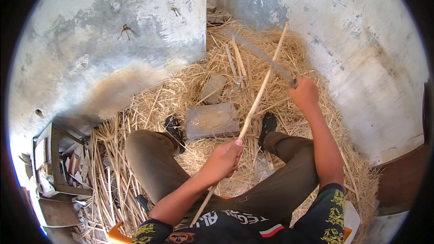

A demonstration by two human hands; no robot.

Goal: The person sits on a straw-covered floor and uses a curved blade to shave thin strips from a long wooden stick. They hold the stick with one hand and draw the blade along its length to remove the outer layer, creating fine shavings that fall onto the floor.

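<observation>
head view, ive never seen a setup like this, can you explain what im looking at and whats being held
There is no machine here, just a seated person's two bare hands. The picture comes from the left of two wide fisheye cameras worn on the head, looking down, so straight edges bend near the rim. The left hand holds a long pale stick. The right hand grips a long grey blade, which crosses the stick in this view; I can't tell whether they touch. A block lies between the feet, amid straw-like scraps covering the ground.
</observation>
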